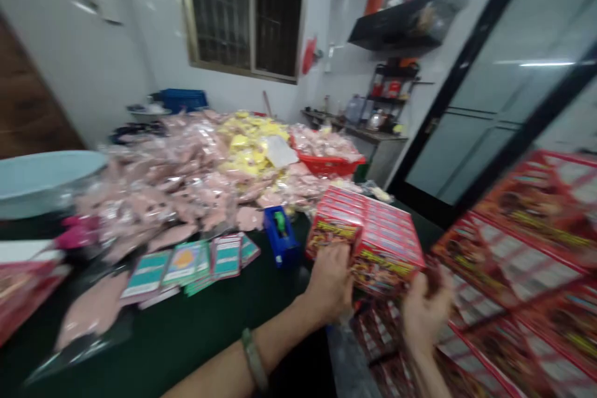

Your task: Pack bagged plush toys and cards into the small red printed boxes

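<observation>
Two side-by-side bundles of red printed boxes [386,233] are between my hands, tilted above the table's right edge. My left hand [331,280], with a green bangle on the wrist, is closed on the front of the bundles near where they meet. At their lower right corner, my right hand [426,308] grips with its fingers partly hidden and blurred. Below and to the right are stacked more red box bundles [508,273]. A blue tape dispenser [281,236] with green tape stands just left of the held bundles.
Bagged pink pieces [172,180] and yellow pieces [247,143] are heaped across the dark green table [200,348]. Several printed cards [186,264] lie nearer. A red basket [326,165] stands behind, a light blue basin [46,180] at left, a glass door [494,81] at right.
</observation>
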Available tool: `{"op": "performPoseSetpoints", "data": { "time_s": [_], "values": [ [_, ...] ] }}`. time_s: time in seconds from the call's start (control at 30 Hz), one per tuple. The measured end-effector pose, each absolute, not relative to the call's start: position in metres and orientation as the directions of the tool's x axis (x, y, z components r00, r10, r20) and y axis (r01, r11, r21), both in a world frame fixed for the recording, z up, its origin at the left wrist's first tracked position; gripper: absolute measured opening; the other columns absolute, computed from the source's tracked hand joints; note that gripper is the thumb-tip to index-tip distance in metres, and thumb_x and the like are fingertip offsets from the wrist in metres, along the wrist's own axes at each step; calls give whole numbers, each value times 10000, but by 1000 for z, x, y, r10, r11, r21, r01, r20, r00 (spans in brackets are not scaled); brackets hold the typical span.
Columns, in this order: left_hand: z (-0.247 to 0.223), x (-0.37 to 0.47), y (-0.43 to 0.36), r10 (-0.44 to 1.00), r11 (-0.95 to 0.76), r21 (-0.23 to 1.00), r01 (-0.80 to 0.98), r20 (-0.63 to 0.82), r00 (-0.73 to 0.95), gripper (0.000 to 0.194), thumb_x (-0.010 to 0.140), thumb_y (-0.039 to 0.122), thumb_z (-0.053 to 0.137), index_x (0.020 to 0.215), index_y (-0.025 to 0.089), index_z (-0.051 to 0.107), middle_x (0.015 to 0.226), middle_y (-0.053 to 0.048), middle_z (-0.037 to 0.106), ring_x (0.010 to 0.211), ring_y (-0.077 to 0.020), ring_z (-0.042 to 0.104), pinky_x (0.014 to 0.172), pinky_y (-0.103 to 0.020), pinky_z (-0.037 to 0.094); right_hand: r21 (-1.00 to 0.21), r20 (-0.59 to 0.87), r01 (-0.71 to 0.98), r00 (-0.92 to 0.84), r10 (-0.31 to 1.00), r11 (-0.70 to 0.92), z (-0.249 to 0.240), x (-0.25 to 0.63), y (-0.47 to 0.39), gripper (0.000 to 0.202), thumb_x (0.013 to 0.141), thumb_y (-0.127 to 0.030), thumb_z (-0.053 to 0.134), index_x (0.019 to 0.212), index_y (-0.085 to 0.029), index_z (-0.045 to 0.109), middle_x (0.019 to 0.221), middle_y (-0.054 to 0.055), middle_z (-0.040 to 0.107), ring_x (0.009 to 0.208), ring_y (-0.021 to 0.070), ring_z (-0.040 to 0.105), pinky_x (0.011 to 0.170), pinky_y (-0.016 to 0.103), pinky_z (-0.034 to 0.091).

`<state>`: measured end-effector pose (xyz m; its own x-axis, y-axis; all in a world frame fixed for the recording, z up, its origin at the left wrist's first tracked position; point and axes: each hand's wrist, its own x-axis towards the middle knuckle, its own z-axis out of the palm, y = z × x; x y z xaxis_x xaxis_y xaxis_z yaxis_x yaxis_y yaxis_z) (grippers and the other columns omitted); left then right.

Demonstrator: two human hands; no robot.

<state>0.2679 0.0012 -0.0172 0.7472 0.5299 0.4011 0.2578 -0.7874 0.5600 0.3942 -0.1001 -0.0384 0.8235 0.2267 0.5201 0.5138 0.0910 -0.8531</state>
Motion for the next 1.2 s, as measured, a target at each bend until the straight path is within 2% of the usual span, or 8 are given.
{"op": "performPoseSetpoints", "data": {
  "time_s": [0.07, 0.1, 0.3, 0.43, 0.57, 0.87, 1.0, 1.2],
  "values": [
    [0, 228, -2, 517, -809, 538, 236, 460, 722, 437, 770, 201, 554, 1200, 178, 481, 1199, -127, 596, 1123, -254, 536, 955, -415, 441, -783, 622, 622, 783, -29, 11, -20, 359, -104, 611, 819, -469, 547, 1315, -130, 435, 1253, 187, 532, 1137, 310, 531, 955, 488, 408],
    [6, 205, -3, 497, -826, 526, 203, 508, 704, 418, 767, 198, 566, 1179, 168, 499, 1160, -129, 617, 1082, -256, 557, 920, -413, 462, -769, 639, 638, 769, 10, 20, -13, 338, -101, 527, 829, -423, 549, 1272, -146, 488, 1189, 182, 577, 1036, 303, 590, 903, 486, 442],
    [9, 19, 17, 667, -697, 447, 561, 689, 281, 173, 856, 163, 494, 973, 203, 615, 868, -58, 702, 794, -184, 651, 728, -324, 519, -597, 673, 621, 43, 739, 508, 9, 191, -37, 124, 841, -222, 539, 920, -257, 628, 726, 13, 677, 631, 163, 641, 600, 259, 516],
    [0, -110, 34, 663, -334, 241, 911, 747, 46, 200, 854, 233, 510, 986, 152, 636, 929, -128, 695, 855, -265, 651, 767, -430, 500, -666, 594, 363, -271, 757, 652, 21, 101, 31, 188, 895, -216, 442, 975, -212, 612, 809, 30, 689, 726, 153, 655, 662, 250, 515],
    [-10, -175, 43, 812, 49, 1, 999, 582, -40, 396, 833, 348, 522, 1157, 134, 594, 1223, -230, 565, 1186, -481, 430, 810, -638, 386, -542, 485, 489, -483, 729, 684, 25, 14, 106, 333, 920, -201, 330, 1172, -181, 548, 1095, 77, 656, 1001, 167, 612, 855, 285, 477],
    [-38, -181, 46, 827, 137, 10, 991, 549, -120, 515, 847, 458, 482, 1262, 157, 523, 1337, -266, 447, 1258, -481, 337, 866, -624, 323, -392, 342, 717, -468, 815, 576, 6, -90, 164, 299, 796, -215, 531, 1064, -85, 565, 1060, 212, 613, 1064, 320, 522, 934, 472, 354],
    [-41, -181, 45, 817, 176, 54, 983, 549, -177, 676, 823, 489, 500, 1328, 51, 408, 1370, -325, 378, 1273, -467, 342, 904, -591, 319, -457, 335, 721, -403, 852, 521, 19, -91, 168, 244, 808, -279, 543, 968, -105, 606, 1077, 208, 594, 1086, 321, 516, 920, 444, 366],
    [-13, -182, 37, 775, 150, 57, 987, 613, -153, 876, 729, 640, 543, 1319, 17, 364, 1326, -323, 438, 1190, -438, 443, 868, -568, 365, -667, 276, 566, -416, 866, 485, 43, -69, 180, 169, 745, -321, 617, 671, -173, 581, 629, 14, 606, 624, 169, 594, 600, 264, 430]
  ]
}}
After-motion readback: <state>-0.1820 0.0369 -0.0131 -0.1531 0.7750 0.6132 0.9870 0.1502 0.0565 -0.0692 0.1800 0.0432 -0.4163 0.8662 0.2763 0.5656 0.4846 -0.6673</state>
